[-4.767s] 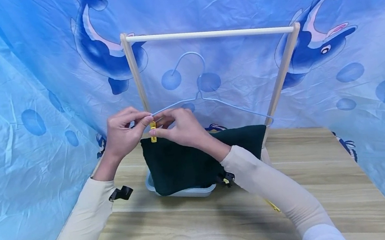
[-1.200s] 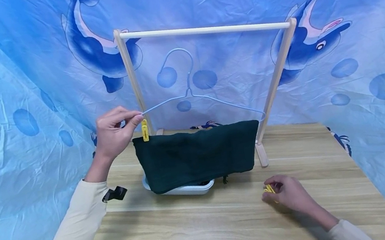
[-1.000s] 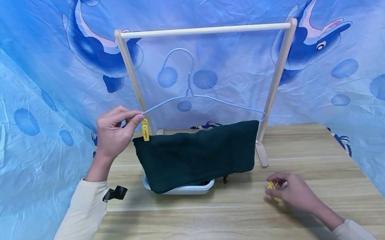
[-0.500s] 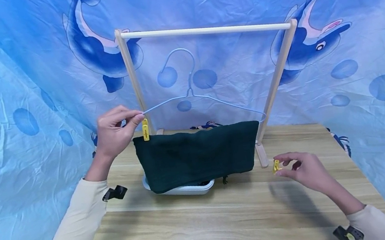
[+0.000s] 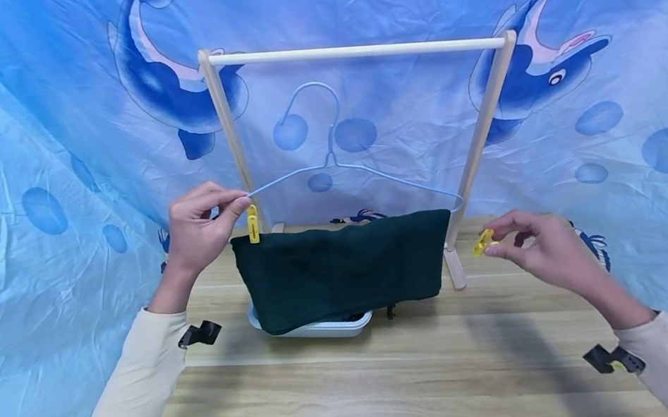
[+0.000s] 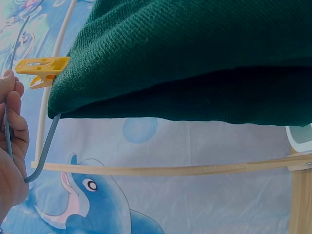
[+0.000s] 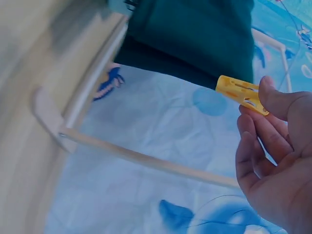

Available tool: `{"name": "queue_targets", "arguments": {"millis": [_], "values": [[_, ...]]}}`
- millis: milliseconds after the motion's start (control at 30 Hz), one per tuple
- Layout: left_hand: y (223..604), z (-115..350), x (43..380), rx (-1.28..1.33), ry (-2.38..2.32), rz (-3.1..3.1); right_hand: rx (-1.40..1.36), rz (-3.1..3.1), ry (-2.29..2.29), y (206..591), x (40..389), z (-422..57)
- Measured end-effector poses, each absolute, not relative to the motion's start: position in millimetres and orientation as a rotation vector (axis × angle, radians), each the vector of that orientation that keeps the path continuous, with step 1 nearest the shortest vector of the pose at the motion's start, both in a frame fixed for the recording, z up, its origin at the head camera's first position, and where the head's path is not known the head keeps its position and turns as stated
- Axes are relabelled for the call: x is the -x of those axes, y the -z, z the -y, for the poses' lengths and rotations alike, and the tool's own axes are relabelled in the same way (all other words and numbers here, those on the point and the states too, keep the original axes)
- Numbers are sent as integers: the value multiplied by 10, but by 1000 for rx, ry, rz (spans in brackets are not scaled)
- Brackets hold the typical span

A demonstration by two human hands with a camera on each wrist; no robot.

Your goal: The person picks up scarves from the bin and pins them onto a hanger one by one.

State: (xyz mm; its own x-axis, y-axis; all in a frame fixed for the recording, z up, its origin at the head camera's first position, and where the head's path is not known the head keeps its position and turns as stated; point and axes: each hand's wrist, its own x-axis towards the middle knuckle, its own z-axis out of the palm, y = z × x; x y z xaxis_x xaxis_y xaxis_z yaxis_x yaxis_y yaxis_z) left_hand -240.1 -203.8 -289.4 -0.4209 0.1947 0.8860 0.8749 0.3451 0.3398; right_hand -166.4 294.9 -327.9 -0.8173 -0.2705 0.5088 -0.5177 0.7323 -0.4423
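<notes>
A dark green knit cloth (image 5: 349, 270) hangs folded over the lower bar of a light blue wire hanger (image 5: 293, 173). My left hand (image 5: 202, 227) pinches the hanger's left end. Just below those fingers, a yellow clothespin (image 5: 253, 225) clips the cloth's top left corner; the left wrist view shows this clothespin (image 6: 46, 68) side-on at the cloth's edge. Right of the cloth and apart from it, my right hand (image 5: 548, 249) pinches a second yellow clothespin (image 5: 483, 242) between thumb and fingers. In the right wrist view that clothespin (image 7: 241, 92) points toward the cloth.
Behind the hanger stands a wooden rack with a white top rail (image 5: 357, 53); its right foot (image 5: 455, 270) rests on the wooden table (image 5: 336, 407). A pale plastic basin (image 5: 325, 331) sits partly hidden under the cloth. Blue dolphin-print sheets (image 5: 639, 51) enclose the back and sides.
My right hand left the first clothespin, picked up another from the table, and raised it up and rightward to beside the cloth's right end. My left hand stays on the hanger.
</notes>
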Motion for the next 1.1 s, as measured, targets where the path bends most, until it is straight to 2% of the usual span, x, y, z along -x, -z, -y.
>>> {"name": "queue_targets", "arguments": {"millis": [467, 1100], "values": [[2893, 2050, 2404, 940, 1090, 1831, -690, 2282, -773, 2873, 1908, -2630], [2892, 2050, 2387, 944, 1110, 1838, -837, 2176, -763, 2903, 2076, -2430]]}}
